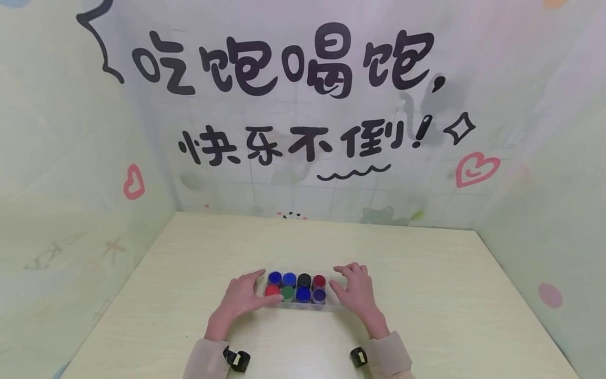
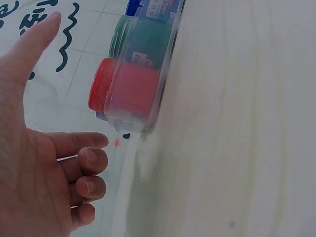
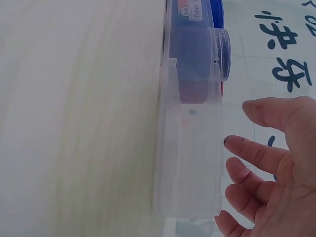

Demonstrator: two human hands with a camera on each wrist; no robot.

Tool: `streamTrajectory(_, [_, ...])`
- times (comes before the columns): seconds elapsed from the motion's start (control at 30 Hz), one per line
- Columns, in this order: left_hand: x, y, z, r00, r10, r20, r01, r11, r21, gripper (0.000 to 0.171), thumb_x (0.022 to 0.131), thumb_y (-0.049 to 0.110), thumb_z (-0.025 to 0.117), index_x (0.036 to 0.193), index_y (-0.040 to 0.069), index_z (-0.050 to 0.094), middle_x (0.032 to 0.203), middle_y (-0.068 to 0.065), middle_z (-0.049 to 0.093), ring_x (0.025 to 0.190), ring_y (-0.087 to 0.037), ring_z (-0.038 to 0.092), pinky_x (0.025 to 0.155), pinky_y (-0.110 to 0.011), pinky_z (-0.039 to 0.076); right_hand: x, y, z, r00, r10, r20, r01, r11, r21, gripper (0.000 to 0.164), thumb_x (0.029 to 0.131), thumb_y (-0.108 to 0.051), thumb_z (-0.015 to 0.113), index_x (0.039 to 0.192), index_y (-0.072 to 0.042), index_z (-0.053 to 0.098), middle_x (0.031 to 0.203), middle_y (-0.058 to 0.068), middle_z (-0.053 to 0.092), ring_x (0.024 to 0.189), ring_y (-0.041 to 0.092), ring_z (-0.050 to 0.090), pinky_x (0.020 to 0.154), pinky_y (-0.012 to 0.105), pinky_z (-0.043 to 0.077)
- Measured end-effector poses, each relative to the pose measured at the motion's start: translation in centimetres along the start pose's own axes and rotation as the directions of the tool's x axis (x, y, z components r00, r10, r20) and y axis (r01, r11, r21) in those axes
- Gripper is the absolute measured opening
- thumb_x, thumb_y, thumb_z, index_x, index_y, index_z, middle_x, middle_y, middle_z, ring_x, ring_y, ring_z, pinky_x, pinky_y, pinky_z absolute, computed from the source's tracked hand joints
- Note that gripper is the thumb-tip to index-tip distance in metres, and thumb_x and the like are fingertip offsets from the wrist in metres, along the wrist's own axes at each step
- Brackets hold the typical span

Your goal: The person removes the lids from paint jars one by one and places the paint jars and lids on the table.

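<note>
A see-through plastic box (image 1: 334, 306) stands on the table, holding two rows of small paint jars. The back row has blue, lighter blue, black and dark red lids; the front row has a red jar (image 1: 272, 291), a green jar (image 1: 287, 293), a blue one and a purple one. My left hand (image 1: 240, 296) is spread around the box's left end, its thumb in front of the red jar in the head view. Beside the right end, past the jars, is my right hand (image 1: 357, 292), fingers loosely bent. Both wrist views show gaps between fingers and box.
The pale wooden table (image 1: 189, 263) is enclosed by a printed cloth backdrop (image 1: 293, 195) behind and at both sides. Black straps with small buckles (image 1: 240, 361) hang at the sleeve cuffs.
</note>
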State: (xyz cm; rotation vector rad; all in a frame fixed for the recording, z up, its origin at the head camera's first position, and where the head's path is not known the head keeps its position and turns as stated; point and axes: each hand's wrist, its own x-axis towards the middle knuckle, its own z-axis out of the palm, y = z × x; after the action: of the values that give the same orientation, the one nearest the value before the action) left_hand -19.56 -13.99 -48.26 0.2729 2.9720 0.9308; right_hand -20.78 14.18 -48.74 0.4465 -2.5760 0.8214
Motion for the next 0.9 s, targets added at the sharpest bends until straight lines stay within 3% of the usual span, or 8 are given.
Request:
streamTrajectory(0.27, [-0.3,-0.6,0.2,0.999,0.022,0.031,-0.023,1.0,0.01,0.094,0.061,0.057,0.078,0.13,0.0,0.052,0.075,0.002,0.048,0.073,-0.014,0.042,0.08,-0.044,0.041,-0.1,0.0,-0.3,0.996,0.033,0.083,-0.033,0.999,-0.004,0.032,0.072,-0.017,0.075,0.101,-0.005,0.07,0.084,0.007,0.054,0.08,0.023,0.042,0.063,0.033,0.032])
streamTrajectory(0.73, [0.5,-1.6,0.5,0.996,0.083,0.032,-0.081,0.996,-0.04,0.078,0.061,0.035,0.084,0.126,0.002,0.056,0.064,0.005,0.037,0.06,-0.009,0.033,0.061,-0.028,0.028,0.9,-0.6,0.2,0.977,0.034,0.213,-0.017,0.997,-0.08,0.038,0.066,-0.015,0.082,0.103,-0.013,0.072,0.081,0.003,0.051,0.08,0.021,0.042,0.062,0.034,0.033])
streamTrajectory(0.9, [0.7,-1.7,0.8,0.997,0.065,0.044,-0.061,0.995,-0.084,0.079,0.059,0.028,0.086,0.126,0.001,0.056,0.066,0.004,0.039,0.065,-0.011,0.036,0.063,-0.03,0.03,1.2,-0.9,0.5,0.968,0.049,0.245,-0.029,0.996,-0.082,0.038,0.066,-0.012,0.081,0.103,-0.015,0.072,0.082,0.003,0.051,0.08,0.02,0.041,0.064,0.034,0.033])
